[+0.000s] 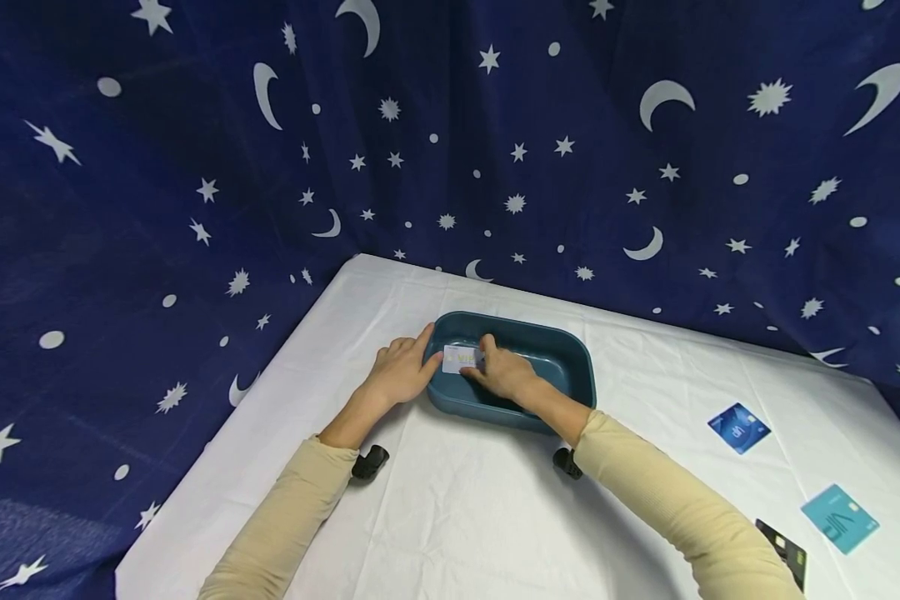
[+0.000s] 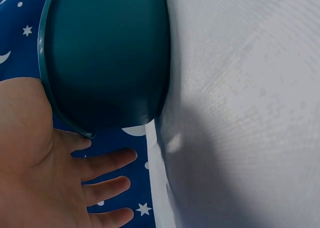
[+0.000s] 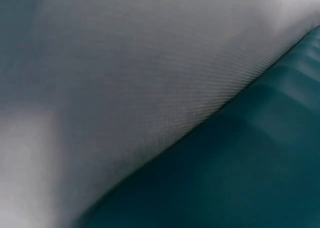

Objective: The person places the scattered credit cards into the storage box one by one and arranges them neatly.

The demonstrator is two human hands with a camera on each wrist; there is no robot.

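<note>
A dark teal basin (image 1: 570, 346) stands on the white-covered table. Inside it, toward the left end, is a pale card (image 1: 457, 360) with yellowish VIP lettering. My right hand (image 1: 506, 372) reaches over the near rim and pinches the card's right end between thumb and fingers. At the basin's left end is my left hand (image 1: 401, 371), its thumb at the rim; its fingers (image 2: 107, 164) extend straight outside the basin in the left wrist view. The right wrist view shows only the basin's outer wall (image 3: 240, 173) and cloth; the right hand is out of that view.
To the right on the white cloth (image 1: 457, 517) lie a blue card (image 1: 739, 428), a teal card (image 1: 840, 518) and a black card (image 1: 783, 550) partly hidden by the right sleeve. Black wrist devices (image 1: 370, 462) show under both forearms. A navy star-and-moon curtain (image 1: 450, 125) hangs behind.
</note>
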